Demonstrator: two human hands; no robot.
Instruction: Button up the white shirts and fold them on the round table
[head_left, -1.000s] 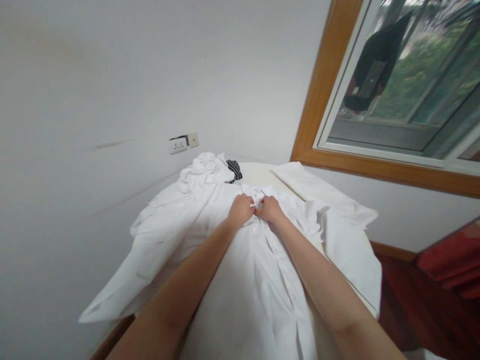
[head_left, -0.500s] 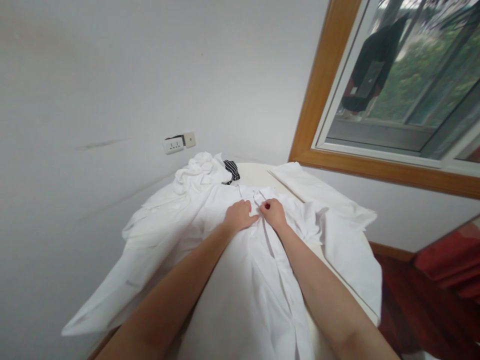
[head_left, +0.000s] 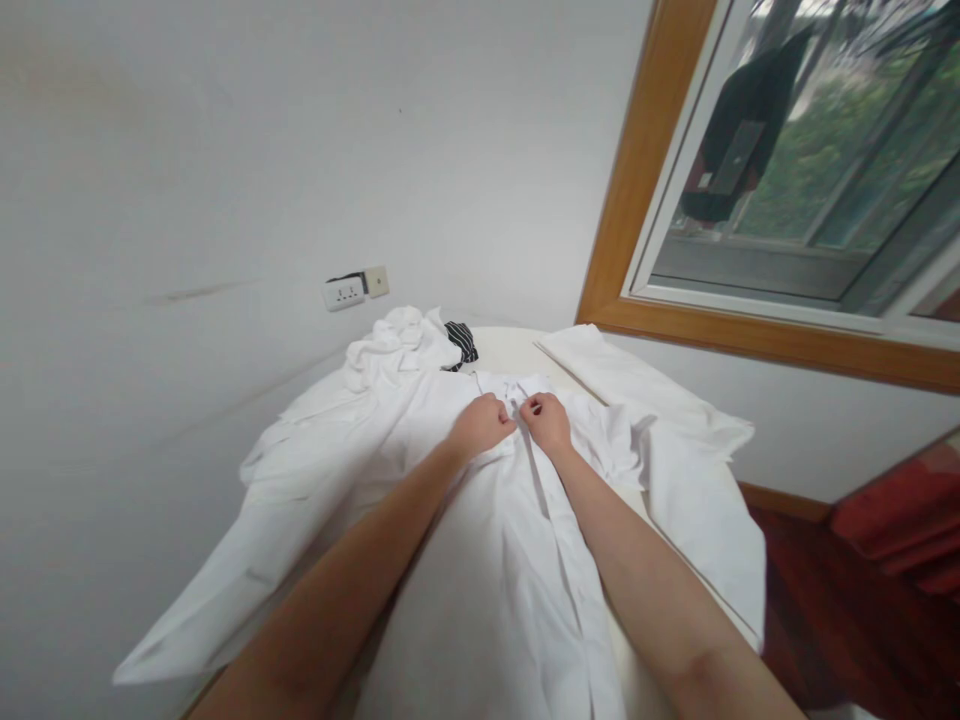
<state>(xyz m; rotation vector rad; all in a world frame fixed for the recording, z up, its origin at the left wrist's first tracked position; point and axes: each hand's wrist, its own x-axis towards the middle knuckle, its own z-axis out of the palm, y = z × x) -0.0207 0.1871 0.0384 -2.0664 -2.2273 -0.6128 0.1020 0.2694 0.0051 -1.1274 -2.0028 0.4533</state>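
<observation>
A white shirt lies on a white round-edged table, its collar end away from me and its body hanging toward me. Near the top of its front opening, my left hand is closed on the cloth, thumb against the curled fingers. Just to its right, my right hand pinches the other edge of the front, with a small gap showing inside the curled fingers. Both hands are close together, and the fingertips are partly hidden, so any button between them cannot be made out.
Crumpled white cloth and a black-and-white striped piece lie at the back left. Folded white cloth rests at the right. Behind are a wall socket and a wood-framed window; red fabric shows at lower right.
My left thumb, stretched out across the shirt front before, has drawn in against the fingers, and that hand has closed. The right hand has hardly moved.
</observation>
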